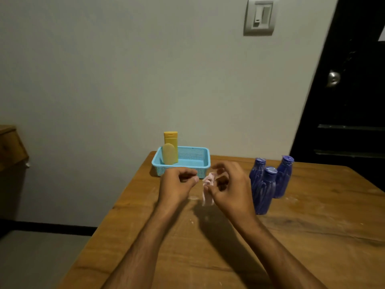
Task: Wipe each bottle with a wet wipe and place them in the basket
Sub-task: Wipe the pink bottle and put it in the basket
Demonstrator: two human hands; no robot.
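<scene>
Both hands are hovering close together above the table (pixel 312 236): the right hand (pixel 231 184) is pinching a crumpled wipe (pixel 208 190), presumably readying it for the next bottle, while the left hand (pixel 179 184) is curling loosely, holding nothing. Two yellow bottles (pixel 170 147) are standing in the basket (pixel 187 163). Three blue bottles (pixel 268 184) are waiting just beside the right hand, within reach.
</scene>
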